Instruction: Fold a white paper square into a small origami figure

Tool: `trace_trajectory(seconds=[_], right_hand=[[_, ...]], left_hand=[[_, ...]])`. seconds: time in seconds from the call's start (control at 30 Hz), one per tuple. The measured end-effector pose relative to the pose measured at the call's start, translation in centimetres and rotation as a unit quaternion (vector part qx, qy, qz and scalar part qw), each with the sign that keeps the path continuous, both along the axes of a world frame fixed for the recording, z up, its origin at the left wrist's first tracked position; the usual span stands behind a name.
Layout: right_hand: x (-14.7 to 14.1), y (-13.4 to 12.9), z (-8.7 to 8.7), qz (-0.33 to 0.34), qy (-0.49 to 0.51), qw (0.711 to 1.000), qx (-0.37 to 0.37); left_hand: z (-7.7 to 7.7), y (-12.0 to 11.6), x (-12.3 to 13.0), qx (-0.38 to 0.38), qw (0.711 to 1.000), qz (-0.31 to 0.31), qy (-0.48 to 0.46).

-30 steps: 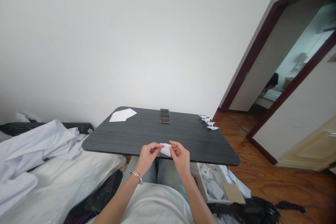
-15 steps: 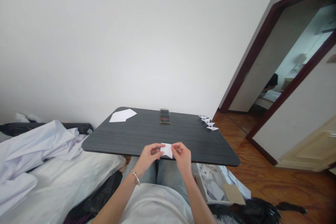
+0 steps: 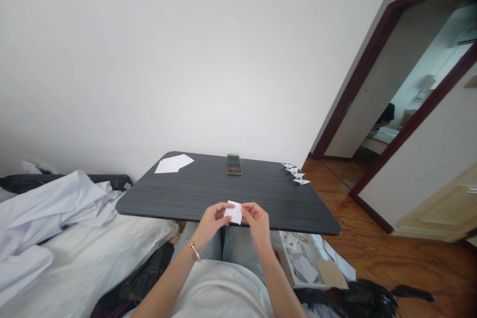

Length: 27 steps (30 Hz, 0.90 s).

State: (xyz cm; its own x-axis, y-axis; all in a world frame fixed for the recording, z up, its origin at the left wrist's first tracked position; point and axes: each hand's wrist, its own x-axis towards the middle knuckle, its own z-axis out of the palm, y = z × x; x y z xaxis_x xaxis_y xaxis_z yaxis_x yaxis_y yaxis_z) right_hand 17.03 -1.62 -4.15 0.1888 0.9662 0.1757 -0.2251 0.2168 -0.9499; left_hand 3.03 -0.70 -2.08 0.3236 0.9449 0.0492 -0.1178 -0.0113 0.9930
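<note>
No words, brands or numbers can be read. On the phone at twelve o'clock on the table, the marks are too small to make out.

Beyond both hands, the dark table carries a phone. White papers lie beyond the left hand, folded birds beyond and outward from the right.

One left hand, one right hand, one folded white paper, one silver bracelet, one dark table; one phone, four small folded figures, one pile of white sheets, exact number unclear; one open box
</note>
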Motion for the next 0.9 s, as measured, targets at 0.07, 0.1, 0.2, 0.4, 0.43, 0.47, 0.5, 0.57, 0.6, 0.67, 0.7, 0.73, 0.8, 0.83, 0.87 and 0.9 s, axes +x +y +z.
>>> trace_trajectory(seconds=[0.07, 0.1, 0.2, 0.4, 0.43, 0.47, 0.5, 0.57, 0.6, 0.67, 0.7, 0.73, 0.8, 0.83, 0.87, 0.9], right_hand=[[0.00, -0.04, 0.21, 0.017, 0.014, 1.000, 0.004], [0.03, -0.05, 0.30, 0.026, 0.020, 0.999, 0.007], [0.22, -0.06, 0.50, 0.048, 0.024, 0.998, 0.018], [0.48, -0.20, 0.60, 0.064, -0.006, 0.997, 0.032], [0.48, -0.22, 0.60, 0.066, -0.010, 0.997, 0.033], [0.48, -0.22, 0.61, 0.068, -0.013, 0.997, 0.034], [0.47, -0.22, 0.61, 0.069, -0.014, 0.997, 0.035], [0.44, -0.19, 0.63, 0.069, -0.015, 0.997, 0.036], [0.44, -0.18, 0.64, 0.067, -0.016, 0.997, 0.037], [0.43, -0.14, 0.65, 0.067, -0.019, 0.997, 0.037], [0.43, -0.12, 0.64, 0.067, -0.019, 0.997, 0.038], [0.43, -0.11, 0.62, 0.069, -0.020, 0.997, 0.039], [0.44, -0.09, 0.58, 0.071, -0.020, 0.996, 0.041], [0.45, -0.09, 0.56, 0.072, -0.021, 0.996, 0.042], [0.46, -0.09, 0.55, 0.072, -0.021, 0.996, 0.042], [0.47, -0.09, 0.54, 0.073, -0.022, 0.996, 0.043]], left_hand=[[-0.12, 0.09, -0.12, 0.004, 1.000, -0.003, -0.009], [-0.18, 0.14, -0.17, 0.005, 1.000, -0.002, -0.013], [-0.26, 0.23, -0.27, 0.004, 1.000, 0.000, -0.018], [-0.13, 0.19, -0.36, -0.002, 1.000, 0.001, -0.017], [-0.11, 0.18, -0.37, -0.004, 1.000, 0.001, -0.016], [-0.10, 0.17, -0.37, -0.006, 1.000, 0.002, -0.016], [-0.10, 0.17, -0.38, -0.006, 1.000, 0.002, -0.016], [-0.09, 0.17, -0.38, -0.003, 1.000, 0.005, -0.018], [-0.09, 0.17, -0.38, -0.001, 1.000, 0.005, -0.019], [-0.06, 0.17, -0.38, -0.002, 1.000, 0.005, -0.019], [-0.04, 0.17, -0.38, -0.004, 1.000, 0.005, -0.018], [-0.02, 0.16, -0.38, -0.005, 1.000, 0.005, -0.017], [0.01, 0.15, -0.38, -0.007, 1.000, 0.007, -0.017], [0.01, 0.15, -0.39, -0.006, 1.000, 0.008, -0.017], [0.00, 0.14, -0.39, -0.005, 1.000, 0.007, -0.018], [-0.02, 0.14, -0.39, -0.005, 1.000, 0.007, -0.020]])
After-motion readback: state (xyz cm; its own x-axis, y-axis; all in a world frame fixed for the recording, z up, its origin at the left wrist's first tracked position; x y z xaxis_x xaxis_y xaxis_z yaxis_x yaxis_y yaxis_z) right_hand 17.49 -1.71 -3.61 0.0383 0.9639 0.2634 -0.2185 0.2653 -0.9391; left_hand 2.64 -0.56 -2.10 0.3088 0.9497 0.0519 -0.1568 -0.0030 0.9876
